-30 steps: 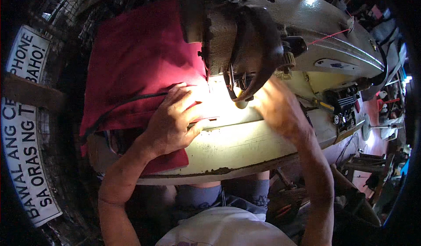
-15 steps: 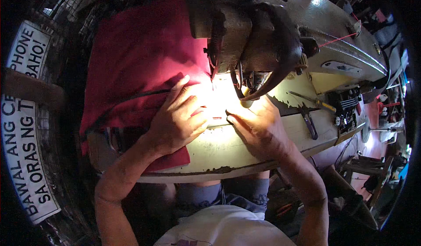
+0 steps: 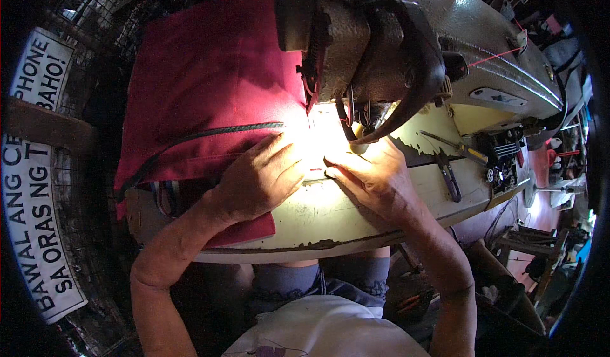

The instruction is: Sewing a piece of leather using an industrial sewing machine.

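Left fingers [image 3: 287,157] bent against red cloth [image 3: 210,83], right fingers [image 3: 347,161] close by, grips unclear.

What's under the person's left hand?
Red cloth shows beyond the left hand and below its wrist, with a zipper running toward the hand. Whatever lies directly beneath is covered, and the spot beside the fingertips is too bright to make out.

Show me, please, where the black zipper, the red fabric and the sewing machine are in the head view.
Black zipper [image 3: 238,128]: head view, on its row of teeth.
Red fabric [image 3: 206,71]: head view, on its broad flat part.
Sewing machine [image 3: 480,36]: head view, on its arm.
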Motion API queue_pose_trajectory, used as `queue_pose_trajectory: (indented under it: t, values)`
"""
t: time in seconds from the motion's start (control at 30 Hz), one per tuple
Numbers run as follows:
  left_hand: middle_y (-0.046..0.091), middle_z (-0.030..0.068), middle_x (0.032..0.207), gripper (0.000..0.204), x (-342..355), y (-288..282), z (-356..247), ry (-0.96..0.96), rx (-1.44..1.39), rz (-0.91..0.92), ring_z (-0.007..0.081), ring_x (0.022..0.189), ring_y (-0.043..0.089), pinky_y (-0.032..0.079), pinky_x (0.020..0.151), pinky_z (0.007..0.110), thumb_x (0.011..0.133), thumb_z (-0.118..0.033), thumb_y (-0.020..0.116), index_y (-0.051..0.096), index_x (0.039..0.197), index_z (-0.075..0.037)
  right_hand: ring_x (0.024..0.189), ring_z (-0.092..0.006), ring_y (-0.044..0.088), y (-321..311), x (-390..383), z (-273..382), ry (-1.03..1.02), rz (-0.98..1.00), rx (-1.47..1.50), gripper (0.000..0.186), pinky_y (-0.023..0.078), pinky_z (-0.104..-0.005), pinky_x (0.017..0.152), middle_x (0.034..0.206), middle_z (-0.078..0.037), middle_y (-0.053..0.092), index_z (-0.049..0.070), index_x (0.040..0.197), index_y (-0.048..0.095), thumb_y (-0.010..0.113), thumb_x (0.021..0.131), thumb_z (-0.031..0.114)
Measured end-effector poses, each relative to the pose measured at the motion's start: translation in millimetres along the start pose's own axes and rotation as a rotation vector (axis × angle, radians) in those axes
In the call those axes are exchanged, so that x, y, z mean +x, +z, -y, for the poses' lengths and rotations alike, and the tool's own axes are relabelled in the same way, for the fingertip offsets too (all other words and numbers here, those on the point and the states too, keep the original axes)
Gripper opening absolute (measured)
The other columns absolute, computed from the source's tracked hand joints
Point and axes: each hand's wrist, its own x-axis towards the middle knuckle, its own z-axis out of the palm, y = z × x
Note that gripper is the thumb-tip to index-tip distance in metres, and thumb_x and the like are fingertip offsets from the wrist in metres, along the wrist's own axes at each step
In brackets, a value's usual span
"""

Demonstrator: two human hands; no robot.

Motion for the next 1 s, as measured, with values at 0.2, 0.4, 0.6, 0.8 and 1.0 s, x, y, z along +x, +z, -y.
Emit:
queue_pose_trajectory:
  t: [0.2,0.4,0.6,0.8,1.0]
  values:
    - [0.066,0.0152,0.107,0.039,1,-2,2,0.077,-0.006,-0.018,0.0322,0.098,0.065,0.053,0.09,0.045,0.074,-0.007,0.074,0.064,0.11,0.003,0.079,-0.0288,0.068,7,9,0,-0.043,0.019,0.003,0.015,0.053,-0.0395,0.071,0.087,-0.008,0.07,0.011,0.096,0.072,0.077,0.081,0.013]
    - [0.065,0.0158,0.111,0.032,3,-7,-1,0.038,0.005,-0.037,0.0319,0.113,0.061,0.048,0.104,0.044,0.078,-0.012,0.063,0.065,0.105,0.005,0.074,-0.028,0.067,18,2,-5,-0.104,-0.024,0.024,0.011,0.053,-0.0373,0.064,0.083,-0.009,0.067,0.006,0.089,0.067,0.075,0.081,0.009]
    - [0.063,0.015,0.117,0.034,2,-10,-2,-0.043,-0.146,0.008,0.0309,0.117,0.059,0.047,0.106,0.043,0.079,-0.012,0.061,0.064,0.109,0.004,0.074,-0.0248,0.063,22,3,-11,-0.264,-0.093,-0.015,0.015,0.051,-0.0367,0.061,0.086,-0.006,0.063,0.007,0.093,0.067,0.074,0.08,0.007]
    - [0.062,0.0143,0.115,0.035,4,-9,-1,0.023,-0.092,-0.009,0.031,0.116,0.058,0.047,0.106,0.042,0.078,-0.014,0.061,0.064,0.108,0.002,0.091,-0.0276,0.068,16,-2,-7,-0.257,-0.017,-0.139,0.033,0.054,-0.0393,0.071,0.115,-0.009,0.068,0.008,0.106,0.07,0.071,0.073,0.007]
    - [0.063,0.0147,0.111,0.031,7,-10,-2,0.076,0.017,-0.026,0.029,0.113,0.059,0.047,0.106,0.042,0.076,-0.016,0.061,0.064,0.101,0.002,0.093,-0.0303,0.07,11,-4,-2,-0.216,0.065,-0.072,0.036,0.057,-0.0398,0.073,0.118,-0.014,0.068,0.003,0.11,0.068,0.066,0.074,0.006]
